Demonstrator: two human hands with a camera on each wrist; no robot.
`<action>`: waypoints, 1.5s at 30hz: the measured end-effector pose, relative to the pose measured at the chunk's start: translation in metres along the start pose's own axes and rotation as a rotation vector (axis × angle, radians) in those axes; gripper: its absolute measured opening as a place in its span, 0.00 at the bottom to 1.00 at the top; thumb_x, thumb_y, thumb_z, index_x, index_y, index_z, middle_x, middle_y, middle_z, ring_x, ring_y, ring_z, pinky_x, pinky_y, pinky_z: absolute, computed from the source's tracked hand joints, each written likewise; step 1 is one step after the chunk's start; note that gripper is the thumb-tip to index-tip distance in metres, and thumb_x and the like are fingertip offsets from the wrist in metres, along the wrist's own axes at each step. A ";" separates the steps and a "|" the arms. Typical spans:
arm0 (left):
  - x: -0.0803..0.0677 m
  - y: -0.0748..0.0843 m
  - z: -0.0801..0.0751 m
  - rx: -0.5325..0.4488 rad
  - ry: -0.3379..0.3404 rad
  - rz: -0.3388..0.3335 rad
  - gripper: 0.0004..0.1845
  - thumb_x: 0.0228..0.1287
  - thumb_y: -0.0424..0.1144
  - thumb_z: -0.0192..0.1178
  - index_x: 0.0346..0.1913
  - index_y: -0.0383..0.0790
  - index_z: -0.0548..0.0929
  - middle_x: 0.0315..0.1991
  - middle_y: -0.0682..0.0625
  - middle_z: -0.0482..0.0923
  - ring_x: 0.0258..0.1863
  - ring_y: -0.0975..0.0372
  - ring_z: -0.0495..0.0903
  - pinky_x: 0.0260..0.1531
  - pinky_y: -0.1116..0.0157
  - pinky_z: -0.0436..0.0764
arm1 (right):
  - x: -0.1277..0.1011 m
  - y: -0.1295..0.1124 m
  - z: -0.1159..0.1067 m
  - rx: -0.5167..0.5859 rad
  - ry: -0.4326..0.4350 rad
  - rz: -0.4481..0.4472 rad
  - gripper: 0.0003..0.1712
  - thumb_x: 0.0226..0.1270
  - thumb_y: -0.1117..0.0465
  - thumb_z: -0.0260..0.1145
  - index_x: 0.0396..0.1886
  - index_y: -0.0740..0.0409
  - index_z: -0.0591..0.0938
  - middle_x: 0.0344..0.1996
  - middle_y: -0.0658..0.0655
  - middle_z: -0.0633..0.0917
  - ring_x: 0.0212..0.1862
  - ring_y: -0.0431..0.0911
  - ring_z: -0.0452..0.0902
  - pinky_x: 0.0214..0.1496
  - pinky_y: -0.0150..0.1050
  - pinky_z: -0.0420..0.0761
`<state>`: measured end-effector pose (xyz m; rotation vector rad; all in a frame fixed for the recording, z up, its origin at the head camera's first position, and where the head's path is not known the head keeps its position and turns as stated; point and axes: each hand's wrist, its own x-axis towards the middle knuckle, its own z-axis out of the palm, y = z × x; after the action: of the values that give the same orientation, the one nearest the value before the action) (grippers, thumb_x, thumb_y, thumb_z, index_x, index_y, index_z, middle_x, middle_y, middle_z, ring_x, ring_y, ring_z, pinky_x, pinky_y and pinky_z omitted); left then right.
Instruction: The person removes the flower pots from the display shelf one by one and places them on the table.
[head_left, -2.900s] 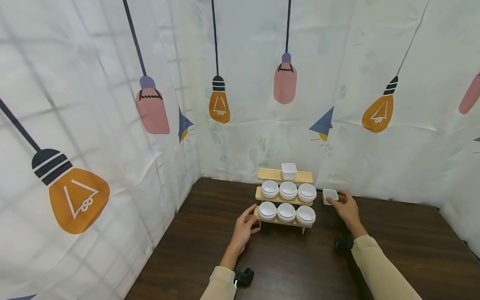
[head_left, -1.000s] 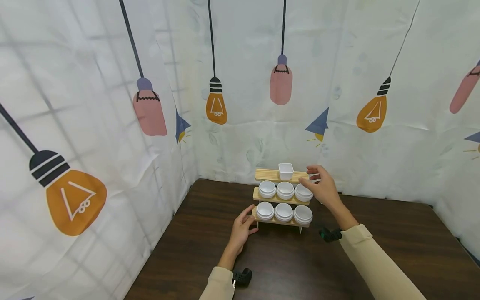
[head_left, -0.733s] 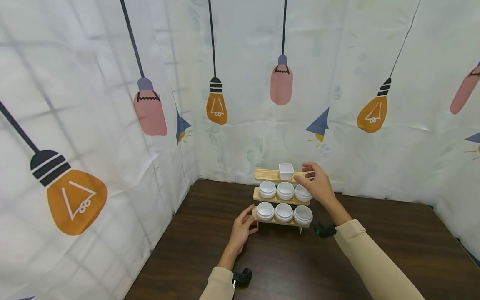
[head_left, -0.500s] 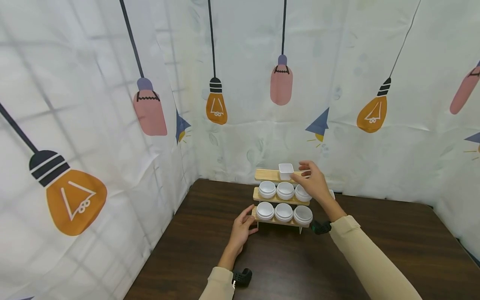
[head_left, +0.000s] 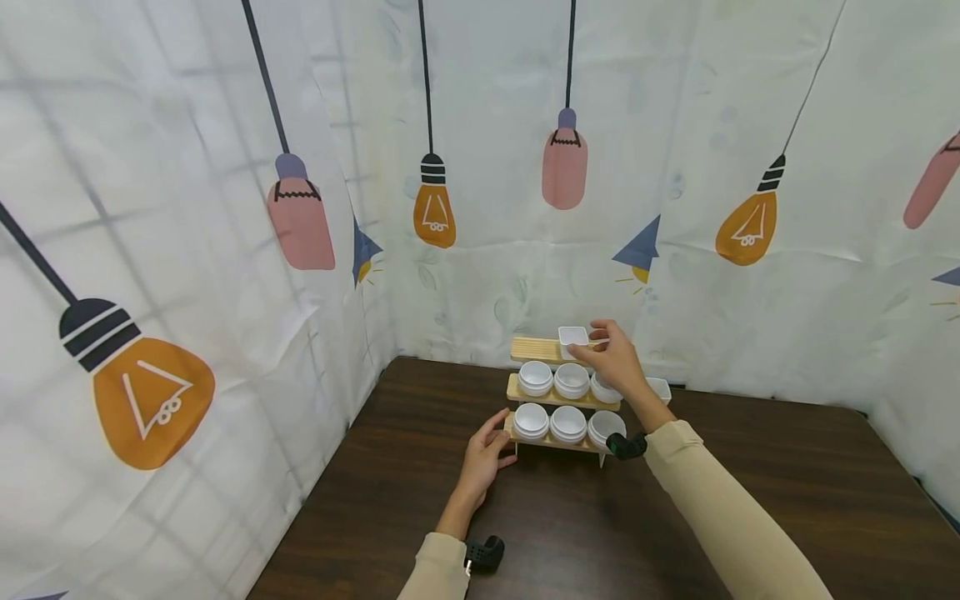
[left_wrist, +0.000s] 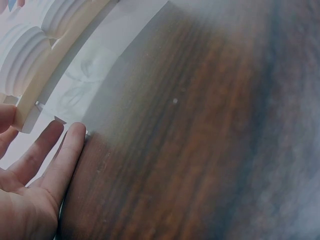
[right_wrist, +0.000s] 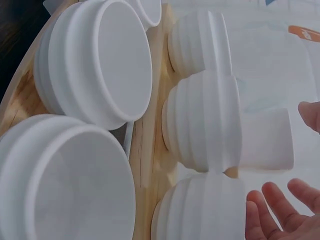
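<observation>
A three-tier wooden stand [head_left: 528,348] bears white round bowls on its lower two tiers. One white square cup [head_left: 573,336] sits on the top tier. My left hand [head_left: 480,462] grips the left end of the bottom tier, some fingers stretched below the board [left_wrist: 37,107]. My right hand [head_left: 618,362] is spread at the right of the square cup, its thumb in front. In the right wrist view, thumb and fingers [right_wrist: 287,207] stand apart from the square cup [right_wrist: 267,142]. Another square cup [head_left: 660,389] is on the table, partly hidden behind my right wrist.
The dark wooden table [head_left: 570,525] extends to both sides of the stand. A patterned white curtain [head_left: 465,292] hangs close behind the stand and along the left. Round bowls [right_wrist: 205,120] stand close together below my right hand.
My right hand has let go of the square cup on the table at the right and moved left to the top-tier cup. The left hand stays on the stand.
</observation>
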<state>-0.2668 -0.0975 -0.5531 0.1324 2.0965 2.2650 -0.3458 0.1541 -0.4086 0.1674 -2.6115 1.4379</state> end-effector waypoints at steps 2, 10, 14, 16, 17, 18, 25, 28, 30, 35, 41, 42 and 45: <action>0.000 -0.001 0.000 0.000 -0.003 0.000 0.25 0.81 0.35 0.49 0.77 0.39 0.66 0.53 0.38 0.78 0.56 0.44 0.79 0.50 0.49 0.88 | 0.002 0.001 0.002 0.003 -0.005 0.015 0.45 0.67 0.46 0.72 0.75 0.61 0.65 0.66 0.69 0.75 0.62 0.62 0.74 0.63 0.56 0.79; 0.000 -0.002 0.000 0.016 0.000 -0.004 0.25 0.81 0.36 0.49 0.77 0.40 0.67 0.52 0.40 0.79 0.54 0.49 0.81 0.50 0.52 0.88 | 0.005 0.000 0.010 0.028 -0.004 0.050 0.47 0.67 0.45 0.72 0.76 0.61 0.63 0.67 0.68 0.73 0.64 0.62 0.74 0.62 0.57 0.80; 0.001 -0.002 0.000 0.021 0.004 -0.007 0.25 0.81 0.36 0.49 0.76 0.41 0.68 0.51 0.41 0.79 0.53 0.52 0.81 0.50 0.53 0.88 | 0.008 0.001 0.013 0.034 0.002 0.053 0.48 0.66 0.45 0.73 0.76 0.61 0.63 0.67 0.68 0.72 0.64 0.62 0.75 0.62 0.57 0.81; 0.001 -0.001 0.001 0.020 0.004 -0.005 0.25 0.81 0.36 0.49 0.77 0.40 0.67 0.51 0.41 0.79 0.52 0.52 0.81 0.50 0.52 0.88 | 0.010 0.002 0.014 0.034 0.006 0.053 0.48 0.65 0.45 0.73 0.76 0.61 0.63 0.67 0.69 0.72 0.64 0.62 0.75 0.62 0.57 0.81; 0.001 -0.001 0.001 0.020 0.003 -0.004 0.25 0.81 0.36 0.49 0.77 0.40 0.67 0.51 0.41 0.79 0.52 0.52 0.81 0.50 0.52 0.88 | 0.010 0.002 0.015 0.030 0.006 0.055 0.48 0.65 0.45 0.73 0.76 0.61 0.63 0.67 0.69 0.72 0.64 0.62 0.76 0.62 0.57 0.81; 0.000 -0.001 0.001 0.019 0.005 -0.007 0.25 0.81 0.36 0.49 0.77 0.40 0.67 0.51 0.41 0.79 0.52 0.53 0.81 0.50 0.52 0.88 | 0.011 0.003 0.016 0.028 0.008 0.057 0.48 0.65 0.45 0.73 0.76 0.61 0.64 0.67 0.69 0.72 0.63 0.62 0.76 0.62 0.57 0.81; 0.001 -0.001 0.000 0.020 0.007 -0.013 0.25 0.81 0.36 0.49 0.77 0.41 0.67 0.51 0.41 0.79 0.52 0.53 0.81 0.50 0.54 0.88 | 0.014 0.002 0.019 0.028 0.018 0.081 0.49 0.63 0.43 0.74 0.76 0.60 0.64 0.68 0.69 0.72 0.63 0.62 0.76 0.61 0.57 0.80; 0.002 -0.002 0.000 0.019 0.010 -0.018 0.25 0.81 0.36 0.50 0.76 0.42 0.68 0.50 0.42 0.79 0.52 0.53 0.80 0.49 0.55 0.89 | 0.014 0.001 0.019 0.019 0.023 0.086 0.49 0.63 0.43 0.74 0.76 0.60 0.64 0.68 0.69 0.72 0.62 0.62 0.76 0.61 0.57 0.80; 0.002 -0.002 0.000 0.022 0.010 -0.011 0.25 0.81 0.36 0.49 0.77 0.40 0.67 0.50 0.42 0.79 0.52 0.52 0.80 0.48 0.55 0.89 | 0.014 0.000 0.020 0.013 0.028 0.088 0.48 0.63 0.43 0.73 0.75 0.60 0.64 0.68 0.69 0.73 0.62 0.61 0.76 0.61 0.56 0.80; 0.003 -0.003 0.000 0.027 0.009 -0.005 0.25 0.81 0.36 0.49 0.77 0.39 0.67 0.50 0.41 0.79 0.52 0.54 0.80 0.48 0.55 0.89 | 0.014 -0.001 0.021 0.013 0.035 0.094 0.47 0.63 0.44 0.74 0.74 0.61 0.65 0.67 0.68 0.73 0.62 0.61 0.76 0.61 0.56 0.80; 0.002 -0.002 0.000 0.026 0.009 -0.020 0.25 0.81 0.36 0.49 0.77 0.42 0.67 0.51 0.42 0.79 0.50 0.57 0.80 0.49 0.56 0.88 | 0.014 0.001 0.021 0.005 0.035 0.088 0.47 0.64 0.44 0.74 0.74 0.61 0.66 0.67 0.68 0.74 0.62 0.61 0.77 0.61 0.55 0.80; 0.003 -0.002 0.000 0.023 0.012 -0.025 0.25 0.81 0.36 0.49 0.77 0.42 0.68 0.51 0.42 0.79 0.50 0.57 0.80 0.49 0.56 0.88 | 0.014 0.001 0.021 0.008 0.037 0.088 0.47 0.63 0.44 0.74 0.74 0.60 0.66 0.66 0.68 0.74 0.62 0.61 0.77 0.61 0.55 0.81; 0.002 -0.002 0.000 0.023 0.010 -0.019 0.25 0.81 0.36 0.49 0.77 0.41 0.67 0.51 0.42 0.79 0.51 0.56 0.80 0.50 0.54 0.88 | 0.014 0.002 0.021 0.014 0.044 0.087 0.46 0.63 0.44 0.75 0.72 0.60 0.68 0.65 0.67 0.76 0.61 0.61 0.78 0.60 0.55 0.81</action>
<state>-0.2689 -0.0973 -0.5549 0.1014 2.1202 2.2361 -0.3614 0.1367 -0.4186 0.0244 -2.6041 1.4700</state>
